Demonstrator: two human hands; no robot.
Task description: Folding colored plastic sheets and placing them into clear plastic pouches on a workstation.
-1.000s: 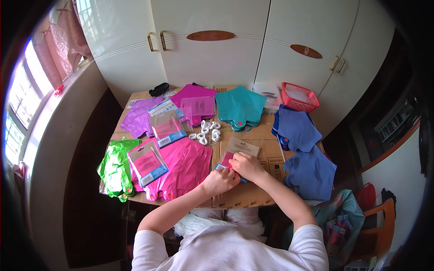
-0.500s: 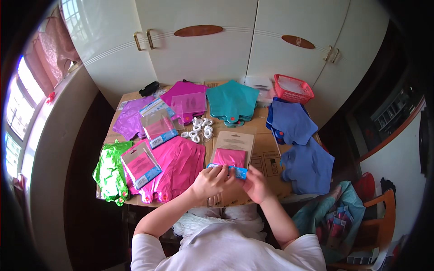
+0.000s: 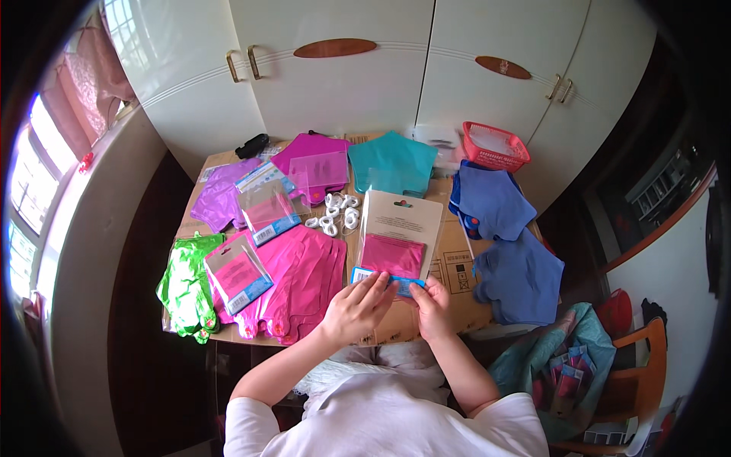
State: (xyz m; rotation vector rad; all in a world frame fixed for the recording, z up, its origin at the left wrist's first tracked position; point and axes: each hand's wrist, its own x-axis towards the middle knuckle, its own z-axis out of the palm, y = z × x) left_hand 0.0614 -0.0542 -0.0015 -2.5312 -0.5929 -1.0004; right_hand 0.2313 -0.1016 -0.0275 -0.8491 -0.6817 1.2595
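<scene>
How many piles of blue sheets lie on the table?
2: the far blue pile by the red basket, and the near blue pile closer to the right hand.

White cabinet doors [image 3: 327, 91], pink curtain [image 3: 99, 84] beside the window [image 3: 44, 145], brown chair [image 3: 655, 369] at right.

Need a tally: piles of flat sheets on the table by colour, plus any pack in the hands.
Green pile: 1
Hot pink pile: 1
Lilac pile: 1
Magenta pile: 1
Teal pile: 1
Blue piles: 2, upper blue pile and lower blue pile
Held pack: 1
Total: 8 (7 piles, 1 pack)
</scene>
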